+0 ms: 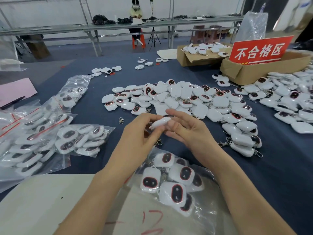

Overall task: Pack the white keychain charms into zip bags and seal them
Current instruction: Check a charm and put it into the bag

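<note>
— So, where is the charm [160,122] now?
— Up off the desk [279,175], edge-on between both hands, above the open bag [207,173] that lies nearest the person. The left hand [140,133] has its grip clamped on it, thumb and fingers pinching one end. The right hand [189,131] is slack, fingers apart and nearly straight, only touching the other end.
— What could go wrong from here?
— A clasp [158,142] shows just below the left hand, and I take it to hang from the charm. It could catch on the bag's mouth or tangle with the chains inside, leaving the piece half in.
— And the seal?
— The bag looks fairly full. If a charm or a chain lies across the zip strip, it likely won't close along its whole length, and it could open later among the filled bags [50,141] on the left.
— Anything else?
— A one-handed pinch on smooth plastic can slip. A dropped charm would land by the loose pile [186,102] just ahead, and the count for this bag gets muddled.
</note>
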A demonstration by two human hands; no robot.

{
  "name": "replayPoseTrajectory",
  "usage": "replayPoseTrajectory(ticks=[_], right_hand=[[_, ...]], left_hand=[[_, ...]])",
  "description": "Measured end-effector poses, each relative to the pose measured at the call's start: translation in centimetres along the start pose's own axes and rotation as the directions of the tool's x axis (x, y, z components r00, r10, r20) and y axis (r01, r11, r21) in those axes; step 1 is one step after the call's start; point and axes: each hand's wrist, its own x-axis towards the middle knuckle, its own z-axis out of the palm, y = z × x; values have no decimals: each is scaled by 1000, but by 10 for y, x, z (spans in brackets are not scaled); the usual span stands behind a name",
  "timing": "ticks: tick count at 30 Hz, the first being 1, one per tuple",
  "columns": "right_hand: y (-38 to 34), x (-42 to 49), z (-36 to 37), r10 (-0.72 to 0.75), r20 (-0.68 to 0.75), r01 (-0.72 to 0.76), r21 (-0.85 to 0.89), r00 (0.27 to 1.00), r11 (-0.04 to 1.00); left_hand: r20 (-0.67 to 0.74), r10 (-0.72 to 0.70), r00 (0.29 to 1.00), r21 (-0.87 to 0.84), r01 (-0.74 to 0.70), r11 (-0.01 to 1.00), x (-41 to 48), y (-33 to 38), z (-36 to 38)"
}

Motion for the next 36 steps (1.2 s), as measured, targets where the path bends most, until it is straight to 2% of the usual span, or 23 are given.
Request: replayPoseTrajectory(ticks=[3, 5, 7, 9, 13, 17, 27, 36], right_hand=[[5, 1, 6, 108, 3, -108, 9, 994, 994], [7, 1, 5, 125, 54, -126, 16, 991, 992], [6, 1, 2, 105, 90, -113, 86, 990, 990], [5, 1, 0, 91, 77, -99, 110, 993, 989], [10, 0, 3, 63, 53, -57, -116, 997, 992], [11, -2, 7, 27, 51, -11, -278, 998, 961], [15, 0, 5, 40, 18, -36, -199, 999, 979], [16, 0, 9, 58, -9, -59, -243, 998, 968]], left_hand=[[-30, 147, 989, 259, -135, 956, 0, -1, 2], [24, 158, 987, 293, -158, 943, 0, -3, 4], [58, 84, 995, 143, -92, 985, -1, -3, 5], [71, -40, 997, -67, 45, 997, -2, -3, 5], [67, -267, 961, -279, 275, 920, -1, -10, 4], [119, -330, 937, -334, 351, 875, -3, -17, 2], [137, -332, 933, -387, 359, 849, -4, -17, 2], [140, -331, 933, -372, 359, 856, -4, -17, 0]])
